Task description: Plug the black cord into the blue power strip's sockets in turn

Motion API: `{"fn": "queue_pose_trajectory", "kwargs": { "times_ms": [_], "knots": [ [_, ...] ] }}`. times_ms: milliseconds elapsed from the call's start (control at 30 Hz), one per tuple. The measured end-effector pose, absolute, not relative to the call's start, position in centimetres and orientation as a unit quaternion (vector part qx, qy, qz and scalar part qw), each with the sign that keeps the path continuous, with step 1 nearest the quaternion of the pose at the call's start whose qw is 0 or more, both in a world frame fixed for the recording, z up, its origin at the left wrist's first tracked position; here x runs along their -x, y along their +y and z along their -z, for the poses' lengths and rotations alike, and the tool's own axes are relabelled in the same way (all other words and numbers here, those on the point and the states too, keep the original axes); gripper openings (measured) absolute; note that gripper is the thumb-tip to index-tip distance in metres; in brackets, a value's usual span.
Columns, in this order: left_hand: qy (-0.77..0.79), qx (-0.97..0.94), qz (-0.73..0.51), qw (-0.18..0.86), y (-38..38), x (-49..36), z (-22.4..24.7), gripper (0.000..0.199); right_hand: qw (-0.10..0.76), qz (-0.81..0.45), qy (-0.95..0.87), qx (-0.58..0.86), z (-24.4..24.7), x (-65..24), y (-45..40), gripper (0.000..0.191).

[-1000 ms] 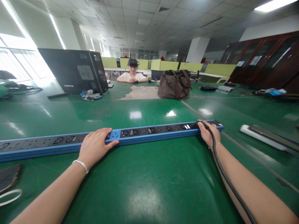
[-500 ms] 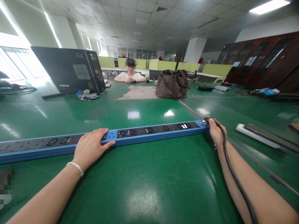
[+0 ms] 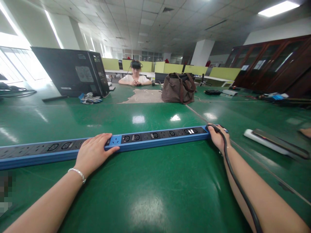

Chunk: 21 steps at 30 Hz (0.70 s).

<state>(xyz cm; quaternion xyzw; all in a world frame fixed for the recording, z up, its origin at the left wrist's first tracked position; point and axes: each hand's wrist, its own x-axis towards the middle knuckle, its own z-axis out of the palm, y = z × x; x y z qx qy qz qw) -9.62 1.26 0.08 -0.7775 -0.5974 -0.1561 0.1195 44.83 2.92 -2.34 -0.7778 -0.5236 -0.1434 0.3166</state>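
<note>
A long blue power strip [image 3: 145, 137] with a row of black sockets lies across the green table. My left hand [image 3: 93, 147] grips it left of its middle, fingers over the top and thumb along the near side. At the strip's right end, my right hand [image 3: 218, 137] is closed on the plug [image 3: 211, 127] of a black power cord [image 3: 229, 165]. The cord runs back over my right forearm. My fingers cover the end of the strip, so I cannot tell whether the plug sits in a socket.
A black computer case [image 3: 73, 72] and gloves [image 3: 89, 98] stand beyond the strip at left. A brown bag [image 3: 178, 88] sits at the far middle, near a seated person [image 3: 135, 76]. A white bar-shaped object [image 3: 267, 144] lies at right, with part of another hand [image 3: 306, 132] at the edge.
My right hand has shifted slightly left with the plug, over the strip's end. The plug's metal part, visible before, is now hidden. My left hand stays on the strip.
</note>
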Motion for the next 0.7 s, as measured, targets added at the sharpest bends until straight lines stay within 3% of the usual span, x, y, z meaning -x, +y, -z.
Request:
{"fn": "queue_pose_trajectory", "kwargs": {
  "times_ms": [700],
  "knots": [
    [-0.599, 0.777, 0.148, 0.124, 1.21, 9.59, -0.16, 0.065, 0.382, 0.094, -0.526, 0.754, 1.84, -44.4, 3.0, 0.044]
  ]
}}
